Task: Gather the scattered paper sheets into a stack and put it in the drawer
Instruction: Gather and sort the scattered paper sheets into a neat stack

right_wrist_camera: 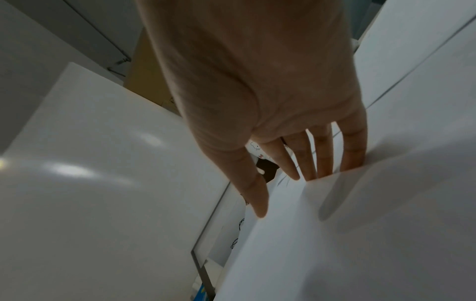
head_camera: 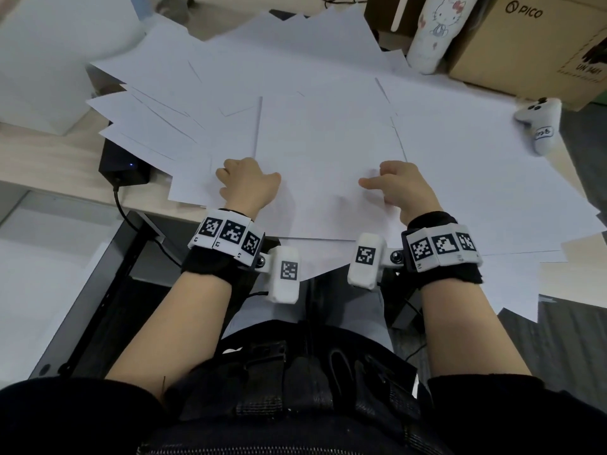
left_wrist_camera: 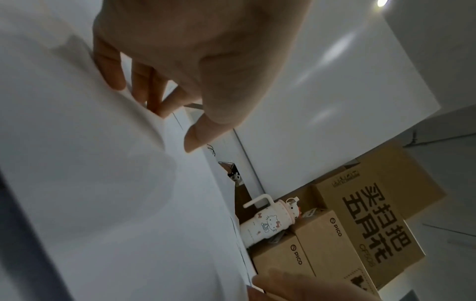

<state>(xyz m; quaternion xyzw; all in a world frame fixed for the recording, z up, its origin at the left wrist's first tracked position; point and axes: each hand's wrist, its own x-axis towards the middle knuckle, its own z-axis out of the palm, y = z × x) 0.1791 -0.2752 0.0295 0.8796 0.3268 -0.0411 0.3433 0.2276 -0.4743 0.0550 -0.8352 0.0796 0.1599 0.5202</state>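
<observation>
Both hands at the near edge of a spread of white paper sheets on a desk.

Left hand (head_camera: 247, 183) and right hand (head_camera: 400, 186) each have fingers slid under a loose sheet, thumb above it, not yet closed; fingertips hidden beneath the paper in both wrist views. Paper sheets (head_camera: 325, 133) fan outward across the desk (head_camera: 49, 159), overlapping at many angles with no common long axis, some overhanging the near edge. No drawer can be made out. Beyond the sheets: a white game controller (head_camera: 538, 123), a Hello Kitty tumbler (head_camera: 433, 31), a PICO cardboard box (head_camera: 532, 37).
</observation>
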